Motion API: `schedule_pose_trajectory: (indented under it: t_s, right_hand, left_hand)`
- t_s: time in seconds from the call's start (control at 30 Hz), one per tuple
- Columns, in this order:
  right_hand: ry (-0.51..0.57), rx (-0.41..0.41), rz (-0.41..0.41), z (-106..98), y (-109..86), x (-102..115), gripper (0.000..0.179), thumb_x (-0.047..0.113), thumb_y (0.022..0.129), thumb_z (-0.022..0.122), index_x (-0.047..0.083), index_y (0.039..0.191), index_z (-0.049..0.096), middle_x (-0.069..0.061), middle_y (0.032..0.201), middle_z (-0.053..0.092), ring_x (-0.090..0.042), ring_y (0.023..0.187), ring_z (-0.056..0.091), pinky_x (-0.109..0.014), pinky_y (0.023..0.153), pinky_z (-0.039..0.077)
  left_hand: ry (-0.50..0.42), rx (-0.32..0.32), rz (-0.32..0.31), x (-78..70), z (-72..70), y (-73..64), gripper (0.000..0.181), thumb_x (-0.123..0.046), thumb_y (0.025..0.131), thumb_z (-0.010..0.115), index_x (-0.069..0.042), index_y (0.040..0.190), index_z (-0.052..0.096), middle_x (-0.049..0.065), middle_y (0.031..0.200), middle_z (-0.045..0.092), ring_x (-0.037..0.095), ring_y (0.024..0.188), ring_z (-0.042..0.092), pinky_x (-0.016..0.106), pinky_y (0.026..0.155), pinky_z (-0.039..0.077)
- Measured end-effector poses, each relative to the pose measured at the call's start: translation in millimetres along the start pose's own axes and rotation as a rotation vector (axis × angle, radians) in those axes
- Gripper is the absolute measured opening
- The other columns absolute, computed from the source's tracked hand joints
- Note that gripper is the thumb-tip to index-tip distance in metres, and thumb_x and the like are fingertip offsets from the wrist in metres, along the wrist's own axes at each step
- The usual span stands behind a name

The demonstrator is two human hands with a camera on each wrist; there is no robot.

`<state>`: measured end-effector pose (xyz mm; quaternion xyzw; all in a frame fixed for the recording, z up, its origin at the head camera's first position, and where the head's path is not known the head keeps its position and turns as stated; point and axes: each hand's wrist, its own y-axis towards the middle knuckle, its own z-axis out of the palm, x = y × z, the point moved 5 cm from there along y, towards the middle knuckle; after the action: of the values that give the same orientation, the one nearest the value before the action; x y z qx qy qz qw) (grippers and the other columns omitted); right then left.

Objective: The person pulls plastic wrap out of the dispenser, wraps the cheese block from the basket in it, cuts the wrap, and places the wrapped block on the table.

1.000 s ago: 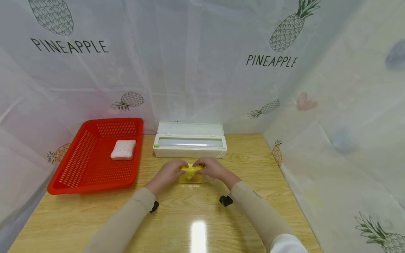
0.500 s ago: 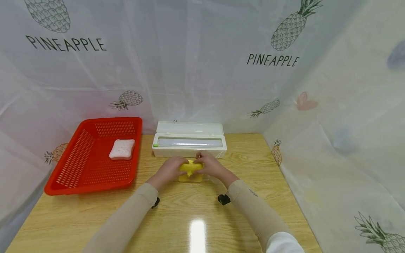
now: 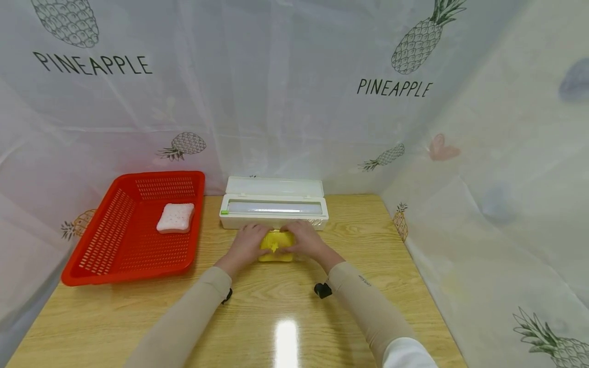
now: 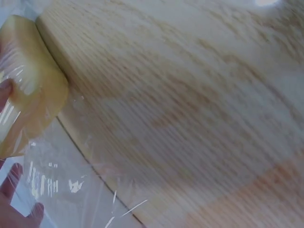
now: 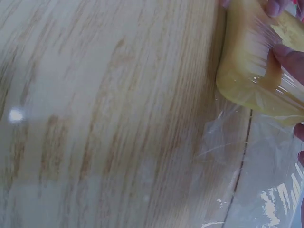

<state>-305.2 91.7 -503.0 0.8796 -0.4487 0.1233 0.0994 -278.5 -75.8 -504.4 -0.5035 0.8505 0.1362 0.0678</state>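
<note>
The left hand and right hand are grasping a yellow round-cornered block, apparently wrapping it in clear plastic film; the loose film seemingly needs tucking.

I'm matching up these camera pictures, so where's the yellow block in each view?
Head: the yellow block is below centre, between the left hand and right hand.
Left wrist: yellow block at upper left, cut off by the edge.
Right wrist: yellow block at upper right, also cut off.
Shared landmark: wood-grain tabletop.
</note>
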Motion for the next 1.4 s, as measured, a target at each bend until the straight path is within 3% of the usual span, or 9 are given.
schedule_pose_trajectory:
  t_s: [0.3,0.5,0.63,0.7,0.87,1.0,1.17,1.4]
  right_hand:
    - [-0.077,0.002,0.031,4.3,1.3,-0.9,0.059,0.048,0.079,0.078,0.021,0.129,0.061,0.004,0.13,0.06,-0.022,0.125,0.046,-0.044,0.106,0.029]
    - [-0.101,0.032,0.042,4.6,1.2,0.8,0.063,0.05,0.082,0.075,0.02,0.134,0.058,0.001,0.134,0.057,-0.024,0.128,0.043,-0.047,0.108,0.027]
    - [-0.075,0.052,0.02,-2.9,-1.3,2.5,0.065,0.048,0.082,0.076,0.018,0.137,0.056,-0.002,0.137,0.055,-0.027,0.13,0.041,-0.052,0.109,0.027]
    - [0.001,0.043,0.023,-11.4,-6.6,-0.9,0.066,0.043,0.083,0.077,0.017,0.139,0.054,-0.005,0.14,0.052,-0.03,0.133,0.039,-0.055,0.109,0.025]
    - [0.362,-0.087,0.112,-38.6,-33.2,-27.1,0.066,0.024,0.082,0.08,0.014,0.14,0.052,-0.009,0.144,0.045,-0.034,0.135,0.035,-0.058,0.109,0.026]
    - [0.586,-0.146,0.203,-44.5,-55.7,-50.8,0.065,0.023,0.084,0.079,0.015,0.142,0.05,-0.01,0.146,0.041,-0.036,0.135,0.034,-0.06,0.107,0.027]
    - [0.691,-0.141,0.237,-30.6,-76.4,-65.2,0.068,0.022,0.087,0.076,0.014,0.146,0.044,-0.013,0.148,0.04,-0.038,0.133,0.037,-0.058,0.108,0.028]
    - [0.802,-0.15,0.266,-5.6,-102.8,-73.9,0.065,0.013,0.087,0.075,0.009,0.144,0.045,-0.013,0.146,0.043,-0.038,0.131,0.041,-0.055,0.106,0.034]
  left_hand:
    - [-0.01,-0.016,-0.051,3.6,3.6,-0.2,0.057,-0.04,0.082,0.078,-0.015,0.13,0.061,0.005,0.137,0.054,0.032,0.131,0.038,0.064,0.109,0.019]
    - [0.087,-0.039,-0.045,2.6,2.5,0.0,0.055,-0.043,0.081,0.078,-0.017,0.128,0.064,0.005,0.135,0.052,0.032,0.134,0.035,0.067,0.11,0.009]
    - [0.106,-0.048,-0.031,0.4,-4.4,-2.2,0.063,-0.042,0.08,0.08,-0.015,0.133,0.059,0.006,0.135,0.053,0.034,0.135,0.034,0.069,0.108,0.008]
    - [0.091,-0.064,-0.024,1.5,-10.0,-5.4,0.07,-0.04,0.078,0.082,-0.015,0.137,0.055,0.009,0.139,0.05,0.037,0.135,0.034,0.069,0.108,0.013]
    - [-0.082,-0.167,-0.085,17.5,-25.8,-24.3,0.083,-0.028,0.07,0.089,-0.015,0.142,0.049,0.016,0.147,0.039,0.039,0.136,0.031,0.067,0.108,0.018]
    - [-0.252,-0.207,-0.147,33.2,-27.3,-41.8,0.092,-0.019,0.067,0.091,-0.008,0.145,0.042,0.023,0.148,0.034,0.042,0.136,0.027,0.062,0.111,0.016]
    - [-0.425,-0.183,-0.235,44.7,-19.9,-58.7,0.095,-0.015,0.071,0.089,0.0,0.146,0.032,0.027,0.146,0.031,0.045,0.135,0.027,0.059,0.11,0.024]
    - [-0.636,-0.153,-0.367,53.2,-8.1,-80.8,0.074,-0.012,0.079,0.082,0.001,0.136,0.037,0.031,0.135,0.042,0.046,0.127,0.039,0.059,0.105,0.031]
